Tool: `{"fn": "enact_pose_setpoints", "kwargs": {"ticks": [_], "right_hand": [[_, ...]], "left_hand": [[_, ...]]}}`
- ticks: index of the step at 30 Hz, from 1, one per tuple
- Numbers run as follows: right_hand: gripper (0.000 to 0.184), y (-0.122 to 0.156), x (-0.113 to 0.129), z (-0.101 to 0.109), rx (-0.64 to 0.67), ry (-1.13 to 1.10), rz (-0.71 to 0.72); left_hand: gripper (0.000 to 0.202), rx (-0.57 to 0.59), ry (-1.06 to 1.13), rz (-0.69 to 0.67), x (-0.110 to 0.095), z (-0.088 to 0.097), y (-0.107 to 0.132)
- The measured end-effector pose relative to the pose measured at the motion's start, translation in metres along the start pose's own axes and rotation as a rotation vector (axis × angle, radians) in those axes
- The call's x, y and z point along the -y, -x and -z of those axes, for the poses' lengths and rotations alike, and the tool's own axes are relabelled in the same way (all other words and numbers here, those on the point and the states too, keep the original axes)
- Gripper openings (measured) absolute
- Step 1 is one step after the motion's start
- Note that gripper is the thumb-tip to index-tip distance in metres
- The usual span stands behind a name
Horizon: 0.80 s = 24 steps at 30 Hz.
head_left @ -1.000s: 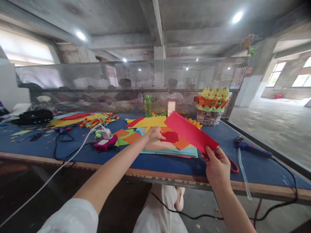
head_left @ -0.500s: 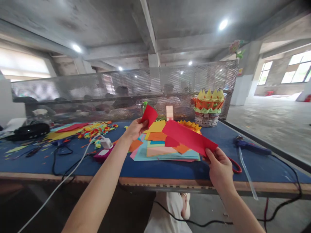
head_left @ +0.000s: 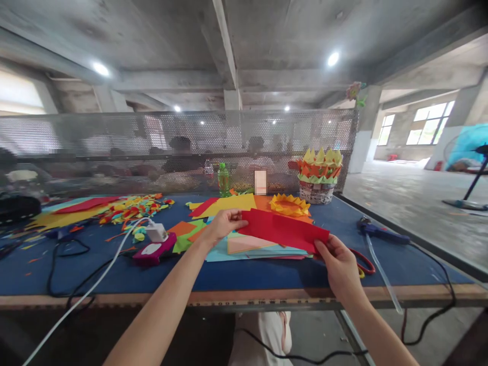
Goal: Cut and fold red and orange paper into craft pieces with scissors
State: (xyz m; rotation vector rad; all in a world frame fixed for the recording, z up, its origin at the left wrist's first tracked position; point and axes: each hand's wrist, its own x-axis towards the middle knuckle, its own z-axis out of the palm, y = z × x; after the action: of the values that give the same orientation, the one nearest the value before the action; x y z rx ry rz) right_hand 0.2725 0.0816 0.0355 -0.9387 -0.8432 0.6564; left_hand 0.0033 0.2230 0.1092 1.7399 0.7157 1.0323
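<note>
A long red paper sheet hangs just above a stack of coloured paper sheets on the blue table. My right hand pinches its near right corner. My left hand grips its far left end, where a smaller red piece seems to lie against it. Both hands are closed on the red paper.
A red-handled pair of scissors lies right of my right hand, a blue glue gun with cable beyond it. A pink device and white charger sit left. Paper scraps, a green bottle, a yellow paper flower and a basket stand by the mesh screen.
My left hand picked a small red piece off the stack, lifted it, then brought it to the left end of the long red sheet. The sheet came down closer to level.
</note>
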Motion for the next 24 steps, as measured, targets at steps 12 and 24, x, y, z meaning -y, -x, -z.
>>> {"fn": "enact_pose_setpoints", "kwargs": {"ticks": [12, 24], "right_hand": [[0.036, 0.003, 0.0037, -0.005, 0.025, 0.109, 0.029], [0.036, 0.0034, 0.0028, -0.0025, 0.045, 0.115, 0.027]], "left_hand": [[0.03, 0.069, -0.127, 0.045, 0.0013, -0.0058, 0.0065], [0.037, 0.084, -0.102, 0.054, 0.0028, -0.0066, 0.0077]]}}
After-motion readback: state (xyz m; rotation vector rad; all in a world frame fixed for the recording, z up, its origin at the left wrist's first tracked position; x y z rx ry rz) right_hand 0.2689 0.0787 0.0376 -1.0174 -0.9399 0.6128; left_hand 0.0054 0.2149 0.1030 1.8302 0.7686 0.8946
